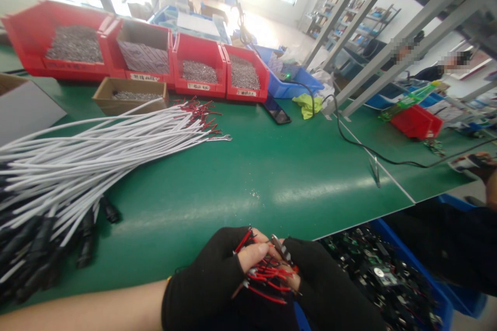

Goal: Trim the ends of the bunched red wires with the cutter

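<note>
Left grip: the left hand, in a black fabric glove with bare fingertips, is closed on a loose bunch of thin red and black wires, thumb pressed over them.
Right grip: the right hand, gloved alike, is curled closed around a small silver metal tool, its fingers meeting the wires; the tool's lower end is hidden.
Wire bunch: fine, flexible strands fanning out between the two hands, just beyond the near side of the counter.
Counter surface: smooth, green and softly shiny, with pale crumbs scattered near the middle.
White cables: a heap of long, round, smooth white cables lies at the left, red and black wire ends towards the centre, chunky black connectors at the near end.
Wrench: a flat silver open-ended wrench pokes out beside the wire ends.
Back row: four open red plastic bins, three showing small silvery pieces; a shallow brown cardboard box stands before them.
Right of bins: a dark flat phone and a crumpled yellow-green cloth.
Edges and room: open green surface stretches ahead of both hands; the edge slants away rightward above a blue plastic crate of dark electronic parts.
</note>
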{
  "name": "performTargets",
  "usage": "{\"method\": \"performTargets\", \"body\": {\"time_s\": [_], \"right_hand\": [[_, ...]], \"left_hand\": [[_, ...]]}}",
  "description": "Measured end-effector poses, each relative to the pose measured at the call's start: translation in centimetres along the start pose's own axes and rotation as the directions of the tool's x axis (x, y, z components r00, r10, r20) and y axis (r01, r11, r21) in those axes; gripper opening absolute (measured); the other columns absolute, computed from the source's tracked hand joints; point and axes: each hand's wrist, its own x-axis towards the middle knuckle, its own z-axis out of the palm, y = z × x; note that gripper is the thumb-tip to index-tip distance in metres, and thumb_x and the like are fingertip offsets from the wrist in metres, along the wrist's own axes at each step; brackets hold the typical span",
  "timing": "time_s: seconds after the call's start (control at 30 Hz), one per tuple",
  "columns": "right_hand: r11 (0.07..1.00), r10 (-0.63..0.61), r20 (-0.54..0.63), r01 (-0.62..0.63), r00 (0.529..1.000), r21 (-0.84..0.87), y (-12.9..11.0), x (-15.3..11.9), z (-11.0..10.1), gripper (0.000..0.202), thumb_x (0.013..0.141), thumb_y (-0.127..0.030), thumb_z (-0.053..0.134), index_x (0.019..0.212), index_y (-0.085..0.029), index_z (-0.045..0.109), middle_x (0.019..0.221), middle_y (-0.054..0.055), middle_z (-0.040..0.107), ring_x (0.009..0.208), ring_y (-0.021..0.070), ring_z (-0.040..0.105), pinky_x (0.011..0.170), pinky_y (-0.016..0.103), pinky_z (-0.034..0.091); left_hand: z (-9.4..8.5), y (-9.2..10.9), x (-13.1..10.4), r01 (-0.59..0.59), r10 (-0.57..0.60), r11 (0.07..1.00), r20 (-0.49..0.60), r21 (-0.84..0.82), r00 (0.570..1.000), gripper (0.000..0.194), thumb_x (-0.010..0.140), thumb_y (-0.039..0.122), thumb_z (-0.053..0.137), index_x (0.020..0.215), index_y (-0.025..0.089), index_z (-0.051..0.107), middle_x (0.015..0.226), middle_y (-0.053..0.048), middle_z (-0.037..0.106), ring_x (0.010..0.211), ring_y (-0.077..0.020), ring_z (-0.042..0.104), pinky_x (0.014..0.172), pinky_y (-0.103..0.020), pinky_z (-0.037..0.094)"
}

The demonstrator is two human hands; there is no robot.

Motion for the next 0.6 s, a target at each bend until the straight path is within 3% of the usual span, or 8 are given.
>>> {"method": "performTargets", "body": {"time_s": [0.17,0.3,0.43,0.53,0.6], "right_hand": [[0.996,-0.077,-0.045,0.078,0.996,0.044,0.0,-0.1,0.0,0.053,0.091,-0.063,0.045,0.11,-0.023,0.074,0.105,0.011,0.071,0.1,0.0216,0.067,0.089,0.033,0.055],[0.984,-0.135,-0.06,0.141,0.989,0.107,-1.2,0.2,0.3,0.052,0.092,-0.06,0.042,0.093,-0.02,0.076,0.088,0.009,0.073,0.081,0.0175,0.069,0.071,0.026,0.052],[0.992,-0.079,-0.294,0.103,0.953,0.067,-0.9,1.3,0.6,0.047,0.092,-0.053,0.044,0.072,-0.017,0.068,0.069,0.004,0.067,0.061,0.0113,0.06,0.059,0.022,0.042],[0.982,-0.105,-0.447,0.163,0.888,0.094,0.0,1.9,0.7,0.037,0.092,-0.047,0.051,0.08,-0.016,0.067,0.072,0.002,0.066,0.063,0.0098,0.06,0.063,0.022,0.046],[0.969,-0.153,-0.439,0.223,0.885,0.111,0.3,1.9,0.9,0.03,0.092,-0.044,0.054,0.089,-0.018,0.069,0.081,0.002,0.068,0.073,0.0104,0.065,0.071,0.021,0.05]], "left_hand": [[0.0,0.1,0.0,-0.011,0.011,1.0,-0.006,-0.002,1.0,0.05,0.085,0.057,0.061,0.09,0.008,0.07,0.089,-0.014,0.068,0.076,-0.0225,0.06,0.062,-0.027,0.045],[-0.1,0.3,0.0,0.01,-0.01,1.0,0.003,0.006,1.0,0.05,0.086,0.057,0.06,0.092,0.008,0.069,0.086,-0.013,0.068,0.071,-0.0207,0.059,0.059,-0.026,0.042],[-0.3,-0.2,0.3,-0.012,0.013,1.0,-0.047,0.029,0.999,0.046,0.083,0.057,0.062,0.081,0.011,0.064,0.069,-0.005,0.06,0.061,-0.0159,0.051,0.057,-0.025,0.038],[-0.3,-1.2,0.4,-0.01,0.017,0.998,-0.097,0.066,0.995,0.045,0.082,0.058,0.064,0.08,0.013,0.063,0.064,-0.002,0.054,0.058,-0.0143,0.046,0.054,-0.024,0.036],[-0.2,-1.7,0.4,-0.004,0.011,0.999,-0.125,0.054,0.992,0.047,0.081,0.06,0.066,0.083,0.014,0.065,0.072,-0.003,0.059,0.066,-0.0166,0.052,0.061,-0.025,0.042]]}}
